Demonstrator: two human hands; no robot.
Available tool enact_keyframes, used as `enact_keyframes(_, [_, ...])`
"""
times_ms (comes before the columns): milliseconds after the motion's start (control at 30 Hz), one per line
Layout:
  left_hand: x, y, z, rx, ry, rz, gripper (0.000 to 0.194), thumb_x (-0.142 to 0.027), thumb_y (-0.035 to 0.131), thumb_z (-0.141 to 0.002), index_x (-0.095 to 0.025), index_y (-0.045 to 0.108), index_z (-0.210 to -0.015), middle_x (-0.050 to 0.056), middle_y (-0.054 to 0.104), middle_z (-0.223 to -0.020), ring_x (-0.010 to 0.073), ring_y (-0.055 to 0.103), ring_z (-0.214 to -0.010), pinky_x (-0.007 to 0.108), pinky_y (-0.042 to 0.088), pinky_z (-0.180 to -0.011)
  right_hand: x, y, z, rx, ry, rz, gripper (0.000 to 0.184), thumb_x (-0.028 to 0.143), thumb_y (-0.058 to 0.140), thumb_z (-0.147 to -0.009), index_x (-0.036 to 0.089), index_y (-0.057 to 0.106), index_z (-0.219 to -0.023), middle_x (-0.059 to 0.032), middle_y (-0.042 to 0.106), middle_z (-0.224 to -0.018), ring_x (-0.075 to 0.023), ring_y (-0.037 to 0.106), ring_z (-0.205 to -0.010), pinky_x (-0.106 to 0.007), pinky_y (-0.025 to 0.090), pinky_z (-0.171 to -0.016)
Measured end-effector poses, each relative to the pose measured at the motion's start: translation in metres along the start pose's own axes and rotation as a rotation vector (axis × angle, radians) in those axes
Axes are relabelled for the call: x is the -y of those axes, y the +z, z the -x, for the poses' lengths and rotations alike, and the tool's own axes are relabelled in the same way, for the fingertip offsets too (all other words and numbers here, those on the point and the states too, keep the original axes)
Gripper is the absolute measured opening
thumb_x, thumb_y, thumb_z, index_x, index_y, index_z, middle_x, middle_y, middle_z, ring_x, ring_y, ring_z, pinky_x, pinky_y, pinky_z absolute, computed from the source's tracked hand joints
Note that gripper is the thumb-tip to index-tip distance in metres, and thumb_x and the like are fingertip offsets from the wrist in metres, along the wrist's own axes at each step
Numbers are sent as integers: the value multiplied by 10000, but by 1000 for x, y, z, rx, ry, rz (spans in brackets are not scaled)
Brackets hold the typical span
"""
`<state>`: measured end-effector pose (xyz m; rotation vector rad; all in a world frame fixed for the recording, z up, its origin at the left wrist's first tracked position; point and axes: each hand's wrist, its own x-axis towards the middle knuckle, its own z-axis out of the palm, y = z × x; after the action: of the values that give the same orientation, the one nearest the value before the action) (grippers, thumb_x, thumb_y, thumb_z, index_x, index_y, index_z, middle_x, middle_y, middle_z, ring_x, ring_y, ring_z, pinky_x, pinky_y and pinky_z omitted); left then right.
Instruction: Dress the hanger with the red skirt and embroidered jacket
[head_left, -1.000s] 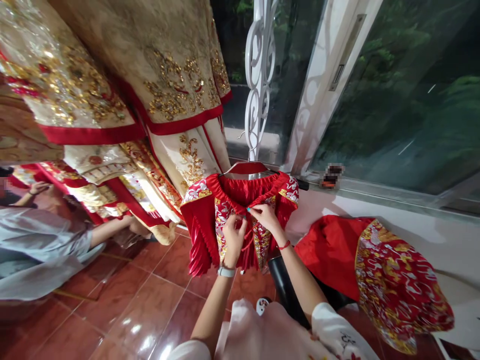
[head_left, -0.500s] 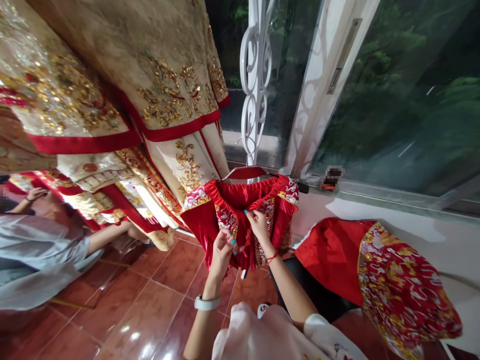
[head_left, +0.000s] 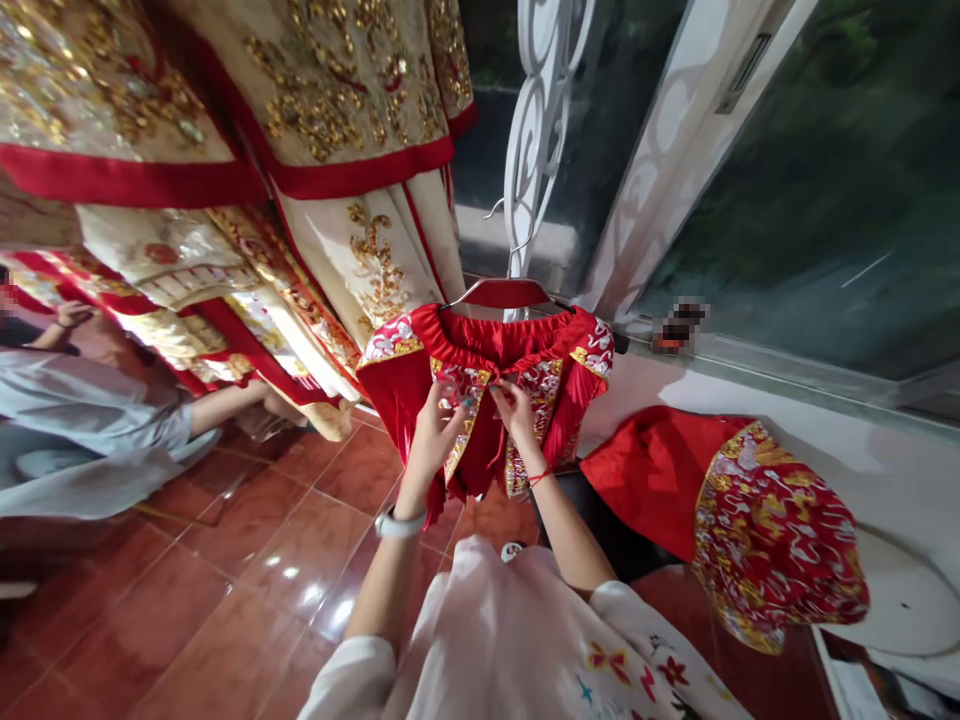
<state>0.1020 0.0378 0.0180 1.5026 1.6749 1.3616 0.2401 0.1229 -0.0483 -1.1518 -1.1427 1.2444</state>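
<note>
A red garment with silver and gold embroidery [head_left: 540, 400] hangs on a hanger [head_left: 502, 292], its gathered neckline facing me. Thin red cord [head_left: 496, 374] shows at the front of the neck, and a strand dangles below. My right hand [head_left: 517, 418] pinches the cord just under the neckline, thumb and forefinger together. Close by on the left, my left hand [head_left: 435, 430] has its fingers curled in front of the embroidered front panel; what lies between its fingertips is hard to make out.
Cream and gold robes with red hems [head_left: 360, 170] hang at the left. A white scrollwork bar [head_left: 529, 150] stands by the window behind the hanger. Another red embroidered garment [head_left: 780, 540] lies at the right over something black. A seated person [head_left: 97, 410] is at far left.
My left hand has risen from lower on the garment to near the neckline, closer to my right hand. The view has tilted downward, showing more of my white embroidered top.
</note>
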Motion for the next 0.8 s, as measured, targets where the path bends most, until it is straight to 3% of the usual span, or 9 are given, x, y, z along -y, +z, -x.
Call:
enact_keyframes(100, [-35, 22, -31, 83, -36, -132, 262, -415, 583, -898, -193, 614, -1034, 64, 723, -911, 177, 674, -678, 265, 476, -629, 2, 4, -6, -39, -12, -7, 411, 528, 654, -767, 151, 709, -923, -55, 716, -856, -146, 577, -654, -259, 524, -509])
enact_keyframes(167, [-49, 35, -46, 8, -63, -353, 281, -467, 604, -890, -188, 645, -904, 96, 739, -872, 246, 705, -795, 290, 465, -674, 5, 6, -10, -65, -28, -14, 400, 529, 631, -789, 146, 704, -880, -62, 719, -834, -156, 590, -659, -273, 524, -535])
enact_keyframes(300, [-48, 54, -60, -75, -142, -596, 292, -432, 574, -898, -177, 667, -791, 157, 739, -832, 312, 706, -834, 327, 437, -681, 11, 4, -16, -134, -144, 138, 363, 488, 585, -858, 147, 702, -898, -100, 736, -893, -198, 644, -746, -326, 554, -668])
enact_keyframes(433, [-33, 59, -57, -39, -134, -537, 250, -355, 565, -869, -190, 621, -689, 118, 690, -722, 253, 648, -697, 308, 381, -628, 16, -1, -17, -131, -294, 339, 301, 437, 591, -897, 164, 694, -825, -129, 744, -909, -227, 668, -871, -355, 528, -852])
enact_keyframes(533, [-27, 54, -49, 14, -60, -405, 314, -307, 538, -850, -216, 467, -558, 31, 539, -554, 175, 512, -562, 291, 311, -584, 18, -5, -13, -41, -284, 385, 387, 494, 556, -929, 175, 679, -747, -104, 728, -800, -230, 677, -801, -337, 527, -784])
enact_keyframes(633, [-26, 46, -42, 63, -10, -312, 343, -252, 520, -812, -234, 340, -521, -23, 389, -491, 139, 395, -530, 287, 264, -577, 17, -7, -6, -72, -255, 428, 441, 545, 530, -933, 182, 652, -715, -98, 704, -745, -236, 675, -764, -330, 523, -727])
enact_keyframes(800, [-32, 35, -36, 173, -6, -245, 370, -228, 505, -804, -229, 322, -483, -39, 351, -477, 124, 351, -524, 286, 262, -583, 14, -1, 7, -10, -187, 145, 409, 588, 530, -905, 193, 621, -847, -57, 697, -776, -199, 671, -725, -306, 555, -633])
